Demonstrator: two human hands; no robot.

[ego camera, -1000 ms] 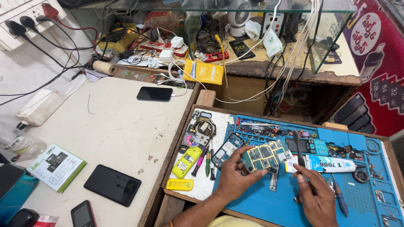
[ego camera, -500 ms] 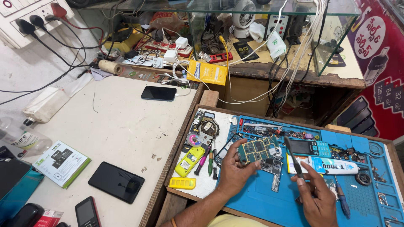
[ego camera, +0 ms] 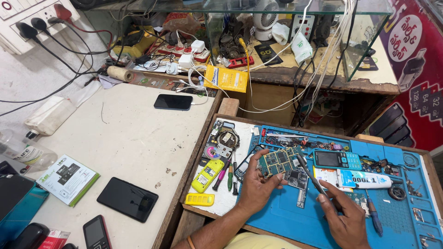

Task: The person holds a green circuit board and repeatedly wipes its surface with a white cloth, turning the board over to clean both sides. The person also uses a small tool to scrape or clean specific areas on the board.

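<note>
Far left of the bench there's a bottle, a green box and a black phone lying face up near the edge, with another phone charging further back. Moving right onto the work tray: a yellow phone shell and a yellow keypad strip sit on the white part, a couple of screwdrivers just beside them.

Left hand is gripping the green circuit board, fingers curled under it, holding it tilted up over the blue mat. Right hand is closed around a thin dark tool, tip right at the board's right edge.

Looks to me like the probing/prying stage on the board. Next move probably needs a steady left hand and a light touch with the tip so nothing gets scratched.

Right of that: a teal keypad phone and a white glue tube, just beyond the tool.
</note>
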